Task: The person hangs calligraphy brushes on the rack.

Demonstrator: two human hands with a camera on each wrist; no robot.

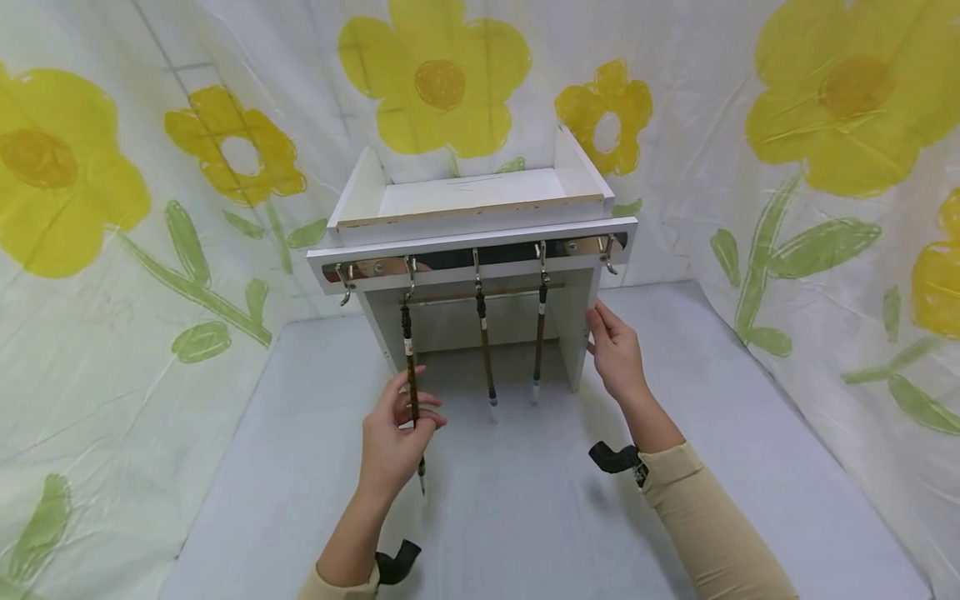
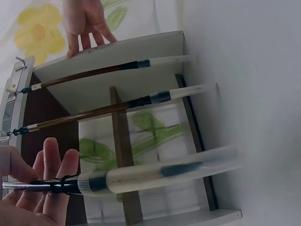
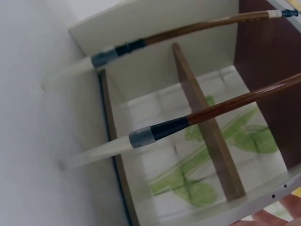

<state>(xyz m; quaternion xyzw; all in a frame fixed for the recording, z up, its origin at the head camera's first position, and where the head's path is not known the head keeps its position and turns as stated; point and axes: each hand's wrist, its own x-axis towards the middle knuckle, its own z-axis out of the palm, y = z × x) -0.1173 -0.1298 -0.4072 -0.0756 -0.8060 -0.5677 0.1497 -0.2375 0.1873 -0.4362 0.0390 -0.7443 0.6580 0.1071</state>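
My left hand [image 1: 393,442] pinches the handle of a writing brush [image 1: 408,346], which hangs from the second hook from the left. In the left wrist view this brush's pale bristle end [image 2: 136,180] points away from the fingers. Two more brushes hang to its right, a middle brush [image 1: 485,346] and a right brush [image 1: 539,333], both with brown handles and pale tips. My right hand [image 1: 618,354] rests its fingers against the outside of the right side panel [image 1: 573,342] of a white wooden shelf stand.
Along the stand's front runs a metal hook rail [image 1: 442,260]; its outer left hook [image 1: 345,283] and outer right hook [image 1: 609,254] bear no brush. A shallow top tray [image 1: 465,193] sits above. The stand is on a pale table [image 1: 510,517], before a flowered curtain [image 1: 285,50].
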